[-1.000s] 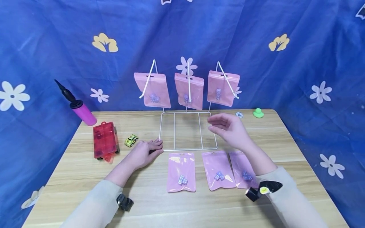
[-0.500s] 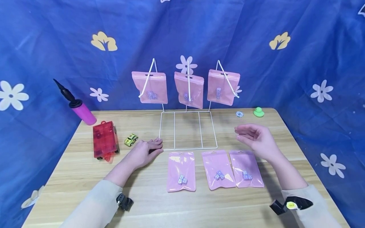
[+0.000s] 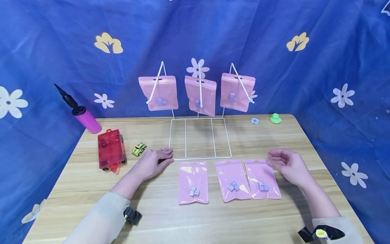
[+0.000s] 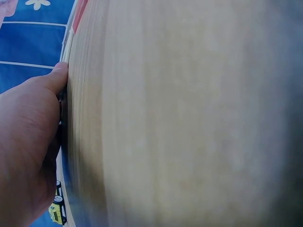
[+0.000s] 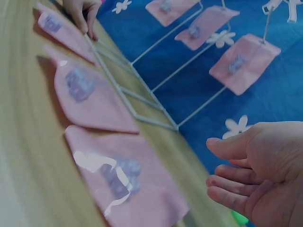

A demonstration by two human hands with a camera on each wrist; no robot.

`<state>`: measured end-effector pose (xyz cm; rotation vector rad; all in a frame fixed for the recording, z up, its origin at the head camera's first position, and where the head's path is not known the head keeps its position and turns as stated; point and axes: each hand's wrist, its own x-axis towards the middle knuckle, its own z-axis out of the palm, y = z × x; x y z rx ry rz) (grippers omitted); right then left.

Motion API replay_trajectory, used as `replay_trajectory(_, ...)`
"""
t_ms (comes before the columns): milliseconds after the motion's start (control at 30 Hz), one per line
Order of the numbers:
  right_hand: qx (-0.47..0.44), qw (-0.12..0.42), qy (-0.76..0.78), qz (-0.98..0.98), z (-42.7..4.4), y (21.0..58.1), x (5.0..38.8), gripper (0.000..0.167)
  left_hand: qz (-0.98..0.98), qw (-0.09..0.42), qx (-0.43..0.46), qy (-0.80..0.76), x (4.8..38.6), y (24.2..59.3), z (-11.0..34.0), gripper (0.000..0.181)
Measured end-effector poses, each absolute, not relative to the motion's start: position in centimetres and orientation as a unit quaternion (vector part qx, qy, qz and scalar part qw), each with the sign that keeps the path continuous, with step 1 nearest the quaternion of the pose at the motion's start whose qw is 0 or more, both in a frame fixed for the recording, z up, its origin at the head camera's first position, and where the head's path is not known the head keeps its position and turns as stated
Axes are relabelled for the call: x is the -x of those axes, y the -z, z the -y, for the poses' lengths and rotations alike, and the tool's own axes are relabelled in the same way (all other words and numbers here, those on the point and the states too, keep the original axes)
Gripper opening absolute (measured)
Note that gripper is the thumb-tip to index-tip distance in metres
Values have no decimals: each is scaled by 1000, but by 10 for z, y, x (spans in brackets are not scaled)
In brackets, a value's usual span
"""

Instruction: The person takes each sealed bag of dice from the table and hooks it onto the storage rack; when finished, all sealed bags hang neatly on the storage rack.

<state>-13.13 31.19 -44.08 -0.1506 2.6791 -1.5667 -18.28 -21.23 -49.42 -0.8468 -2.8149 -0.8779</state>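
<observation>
My left hand (image 3: 153,162) rests at the front left corner of a white wire display rack (image 3: 201,158), its fingers and thumb fairly straight against the corner. Three pink zip bags with dice hang on the rack's arms: a left bag (image 3: 163,89), a middle bag (image 3: 205,95) and a right bag (image 3: 237,91). Three more lie flat in front: one bag (image 3: 192,178), a second bag (image 3: 230,174) and a third bag (image 3: 262,173). Beside the top of the third bag hovers my right hand (image 3: 289,166), fingers loosely bent and holding nothing; the right wrist view shows its palm (image 5: 270,165) empty.
Left of the rack are a small yellow-green toy car (image 3: 139,149), a red see-through box on wheels (image 3: 111,149) and a pink hand pump (image 3: 86,120). Toward the back right lie a blue-white chip (image 3: 255,121) and a green rubber duck (image 3: 275,118). A blue curtain (image 3: 152,30) surrounds the table.
My right hand has moved from beside the rack to the right and nearer, beside the third flat bag. The hanging left bag has swung slightly. My left hand stays at the rack's corner.
</observation>
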Motion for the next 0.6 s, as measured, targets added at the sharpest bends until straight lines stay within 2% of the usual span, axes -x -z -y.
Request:
replay_trajectory(233, 13, 23, 490, -871, -324, 459, 119, 48, 919, 35, 273, 283, 182, 493, 213, 34)
replay_trajectory(600, -58, 105, 472, -874, -328, 467, 105, 61, 914, 44, 278, 291, 181, 492, 211, 32)
